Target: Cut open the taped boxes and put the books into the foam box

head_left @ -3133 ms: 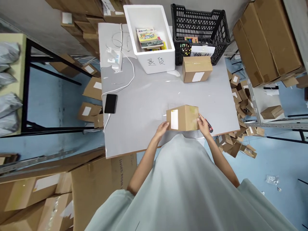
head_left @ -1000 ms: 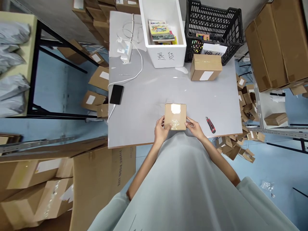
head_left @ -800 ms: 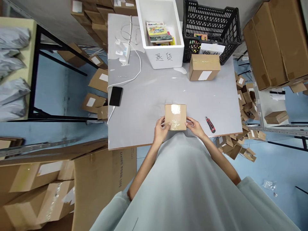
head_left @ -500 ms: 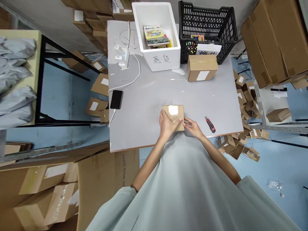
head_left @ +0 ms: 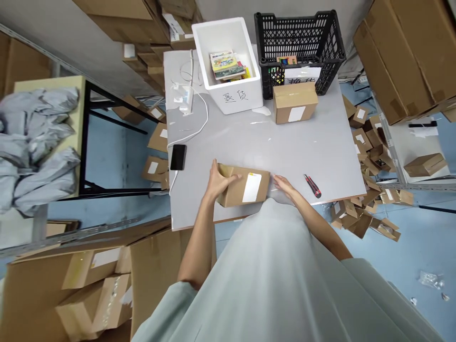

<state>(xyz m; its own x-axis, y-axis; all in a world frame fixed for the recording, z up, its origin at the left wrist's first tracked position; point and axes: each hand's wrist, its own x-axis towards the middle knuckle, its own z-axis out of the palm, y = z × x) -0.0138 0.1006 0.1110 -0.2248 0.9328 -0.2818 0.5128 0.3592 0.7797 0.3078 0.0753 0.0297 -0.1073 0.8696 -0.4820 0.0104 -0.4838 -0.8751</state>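
A small brown cardboard box [head_left: 245, 187] with a white label on its near side is at the front of the grey table [head_left: 256, 142]. My left hand [head_left: 218, 179] wraps around the box's left end, with the fingers curled over its top edge. My right hand [head_left: 284, 185] rests on the table just right of the box, fingers stretched out, touching nothing I can make out. A red and black utility knife [head_left: 312, 185] lies on the table to the right of that hand.
At the table's back stand a white foam box [head_left: 228, 92] with books, a black plastic crate [head_left: 299, 42] and a second taped carton [head_left: 295, 102]. A black phone [head_left: 178, 156] on a white cable lies at left. Small cartons litter the floor on both sides; large cartons stand around.
The box was turned from flat, taped face up, to label facing me and shifted left in my left hand. My right hand let go of it.
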